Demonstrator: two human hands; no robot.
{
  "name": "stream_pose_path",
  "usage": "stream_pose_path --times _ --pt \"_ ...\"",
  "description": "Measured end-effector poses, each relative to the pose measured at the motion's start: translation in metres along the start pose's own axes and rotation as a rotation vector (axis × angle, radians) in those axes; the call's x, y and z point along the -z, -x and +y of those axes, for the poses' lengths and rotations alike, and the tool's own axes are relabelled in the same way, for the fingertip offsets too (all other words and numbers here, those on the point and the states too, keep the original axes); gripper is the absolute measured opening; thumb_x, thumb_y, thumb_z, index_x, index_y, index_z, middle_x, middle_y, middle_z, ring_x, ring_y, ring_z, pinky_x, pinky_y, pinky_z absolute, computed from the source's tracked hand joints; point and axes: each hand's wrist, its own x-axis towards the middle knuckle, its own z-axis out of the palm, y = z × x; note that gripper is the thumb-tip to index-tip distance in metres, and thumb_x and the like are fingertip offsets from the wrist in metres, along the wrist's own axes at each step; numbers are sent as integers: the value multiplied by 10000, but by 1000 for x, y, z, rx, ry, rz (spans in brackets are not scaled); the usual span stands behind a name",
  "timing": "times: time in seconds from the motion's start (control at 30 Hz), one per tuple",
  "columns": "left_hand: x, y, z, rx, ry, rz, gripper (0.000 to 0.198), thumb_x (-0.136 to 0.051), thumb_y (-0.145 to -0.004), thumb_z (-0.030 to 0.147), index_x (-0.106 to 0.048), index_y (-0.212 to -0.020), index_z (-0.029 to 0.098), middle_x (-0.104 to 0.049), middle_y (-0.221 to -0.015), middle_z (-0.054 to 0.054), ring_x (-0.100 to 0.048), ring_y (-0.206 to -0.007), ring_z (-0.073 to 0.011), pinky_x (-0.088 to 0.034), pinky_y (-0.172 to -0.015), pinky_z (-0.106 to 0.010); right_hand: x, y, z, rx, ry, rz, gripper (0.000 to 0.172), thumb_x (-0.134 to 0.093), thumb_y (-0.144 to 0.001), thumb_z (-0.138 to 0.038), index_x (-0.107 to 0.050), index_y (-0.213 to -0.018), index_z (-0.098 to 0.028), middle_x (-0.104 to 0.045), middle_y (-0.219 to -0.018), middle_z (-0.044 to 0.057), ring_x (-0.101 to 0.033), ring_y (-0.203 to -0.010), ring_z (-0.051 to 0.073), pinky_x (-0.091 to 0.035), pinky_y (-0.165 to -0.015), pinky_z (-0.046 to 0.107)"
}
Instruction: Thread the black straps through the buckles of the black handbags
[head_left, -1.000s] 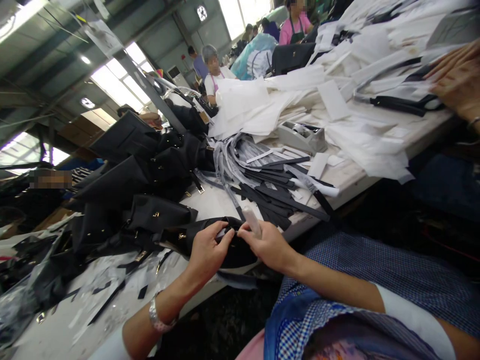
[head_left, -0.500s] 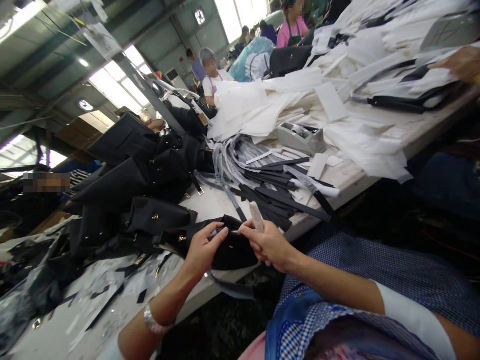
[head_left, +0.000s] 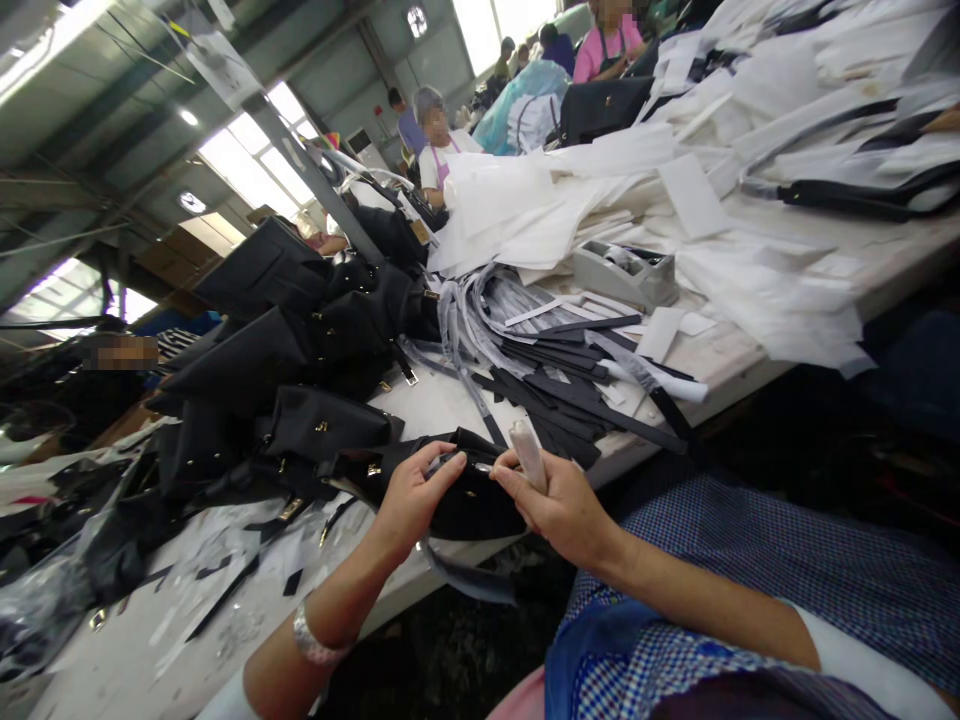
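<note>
A black handbag [head_left: 480,512] lies near the table's front edge, between my two hands. My left hand [head_left: 412,495] is closed on the bag's upper edge, thumb and fingers pinched together there. My right hand [head_left: 559,505] is closed round a pale, whitish stick-like piece [head_left: 529,455], which stands up above the fist; its kind is unclear. Beside the right fingertips, at the bag's opening, shows a small shiny bit [head_left: 484,467]. A dark strap [head_left: 469,580] hangs below the bag over the table edge.
Several black bags [head_left: 247,350] are heaped to the left. Beyond my hands lie dark strips [head_left: 562,400], plastic-wrapped straps [head_left: 457,320] and a grey tape dispenser [head_left: 626,275]. White sheets [head_left: 525,210] cover the far table. Plastic scraps [head_left: 217,560] lie front left. Other people [head_left: 442,150] work behind.
The camera view has shifted slightly, so the scene sits a little further right. My right fingertips are slightly further from my left thumb. Both hands keep their hold.
</note>
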Motion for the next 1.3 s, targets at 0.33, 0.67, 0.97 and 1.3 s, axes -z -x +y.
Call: stream_pose_path --times 0.33,0.67,0.97,1.3 --pt "-10 8 3 -170 -194 98 263 -604 -890 430 -664 -938 179 -675 -788 3 -619 -726 -170 -452 -676 -251 -2 0 -17 161 314 -11 187 -552 -927 -302 -689 -891 -179 -619 -666 -2 -556 -612 150 -424 -613 256" --pt "-23 10 -8 -334 -357 203 272 -573 -908 371 -672 -1013 140 -710 -920 -64 -653 -850 -212 -465 -772 -289 -11 2 -5 99 199 68 149 -564 -909 -317 -641 -858 -199 -632 -710 7 -571 -637 150 -451 -603 253" --pt "-10 1 -7 -332 -321 113 283 -572 -909 404 -690 -1002 164 -729 -929 -54 -670 -859 -222 -489 -778 -295 -4 -4 -3 19 44 8 239 -628 -863 -421 -619 -825 -185 -535 -594 -33 -484 -513 104 -385 -469 205" --pt "5 3 5 -283 -123 139 424 -481 -973 462 -580 -1315 231 -696 -1150 -60 -657 -1006 -223 -496 -898 -322 46 -76 -11 239 782 86 519 -637 -879 -330 -535 -1353 -146 -704 -1083 140 -657 -1006 279 -504 -903 423"
